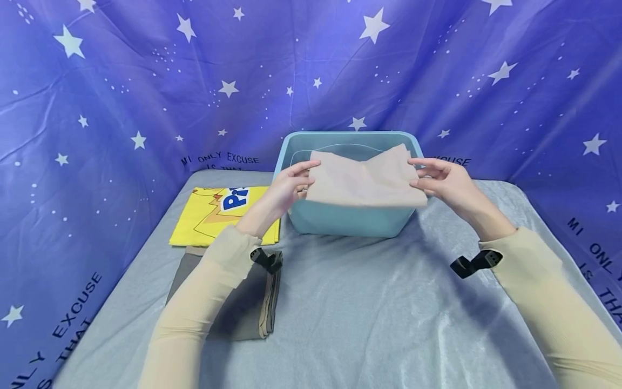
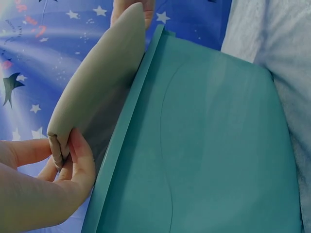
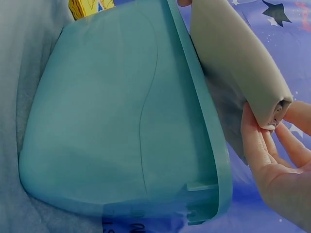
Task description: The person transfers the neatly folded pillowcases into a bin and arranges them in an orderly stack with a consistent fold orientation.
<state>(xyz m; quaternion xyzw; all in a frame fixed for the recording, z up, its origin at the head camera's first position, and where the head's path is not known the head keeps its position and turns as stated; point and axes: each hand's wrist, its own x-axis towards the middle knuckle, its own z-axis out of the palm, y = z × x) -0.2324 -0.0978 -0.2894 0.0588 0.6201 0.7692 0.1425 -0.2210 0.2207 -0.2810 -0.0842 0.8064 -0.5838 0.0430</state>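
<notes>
A folded beige cloth (image 1: 364, 181) is stretched between both hands, over the mouth and front rim of a teal plastic bin (image 1: 350, 221). At its left end the left hand (image 1: 289, 186) pinches the folded layers between thumb and fingers. The right hand (image 1: 444, 181) grips the opposite end in the same way. Both wrist views show the cloth's thick folded edge just beyond the bin rim, with the left fingers (image 2: 82, 160) and right fingers (image 3: 257, 141) on its two ends. The cloth hides part of the bin's inside.
Left of the bin lies a folded yellow cloth (image 1: 199, 216) with printed lettering. A folded dark grey cloth (image 1: 238, 308) sits nearer, partly behind the left sleeve. A grey cover (image 1: 369, 302) spreads over the table, and a blue star-patterned curtain (image 1: 291, 54) hangs behind the bin.
</notes>
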